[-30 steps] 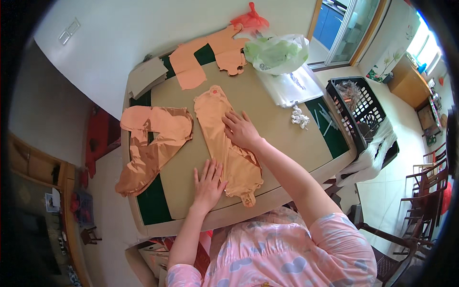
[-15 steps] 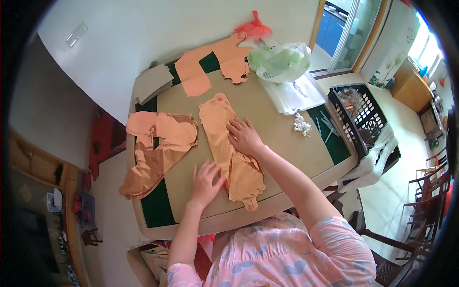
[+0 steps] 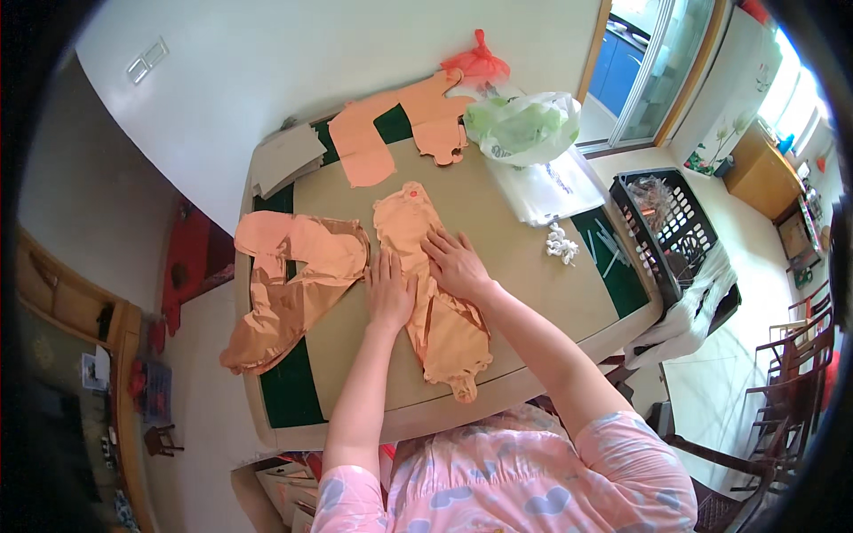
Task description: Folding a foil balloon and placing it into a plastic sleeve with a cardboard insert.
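Copper foil piece (image 3: 450, 330) lies with long axis 11:30–5:30, red-marked end toward 11:30. Left hand (image 3: 389, 293) flat on it, fingers nearly together; right hand (image 3: 458, 266) flat, fingers apart.

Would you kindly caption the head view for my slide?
Left hand and right hand rest on a flat, copper-coloured foil balloon on a table.

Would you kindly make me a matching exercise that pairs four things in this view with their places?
Things:
1. Black plastic crate
2. Red plastic bag
3. Stack of grey sheets
4. Flat copper-coloured foil piece with a small red mark

Places:
A. Under the right hand
B. At the far-left corner of the table
C. Just right of the table
D. Beyond the green-and-white bag

Pairs: 1-C, 2-D, 3-B, 4-A.
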The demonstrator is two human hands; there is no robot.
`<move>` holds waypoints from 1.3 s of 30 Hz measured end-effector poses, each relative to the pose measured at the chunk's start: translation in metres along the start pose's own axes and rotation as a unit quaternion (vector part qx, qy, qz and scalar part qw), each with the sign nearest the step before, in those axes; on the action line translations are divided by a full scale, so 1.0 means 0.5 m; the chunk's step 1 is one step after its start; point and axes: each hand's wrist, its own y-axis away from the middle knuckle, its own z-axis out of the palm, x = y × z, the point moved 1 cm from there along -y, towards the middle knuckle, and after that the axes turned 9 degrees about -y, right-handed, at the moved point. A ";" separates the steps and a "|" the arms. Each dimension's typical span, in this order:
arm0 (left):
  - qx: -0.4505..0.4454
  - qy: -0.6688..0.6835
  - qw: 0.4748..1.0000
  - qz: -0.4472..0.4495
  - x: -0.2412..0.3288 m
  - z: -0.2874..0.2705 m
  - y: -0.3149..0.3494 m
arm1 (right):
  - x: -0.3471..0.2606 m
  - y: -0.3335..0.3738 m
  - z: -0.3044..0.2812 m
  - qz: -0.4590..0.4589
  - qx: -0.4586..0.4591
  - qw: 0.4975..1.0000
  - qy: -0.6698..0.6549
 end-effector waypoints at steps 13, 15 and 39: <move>-0.096 0.017 0.993 0.073 0.019 -0.093 0.214 | -0.003 -0.004 0.001 0.008 -0.017 1.000 -0.019; -0.114 0.026 0.989 0.087 0.020 -0.109 0.257 | -0.006 -0.002 0.000 0.007 -0.005 1.000 -0.003; -0.059 0.095 0.974 0.195 0.100 -0.158 0.350 | 0.005 -0.003 0.004 -0.008 0.002 1.000 -0.011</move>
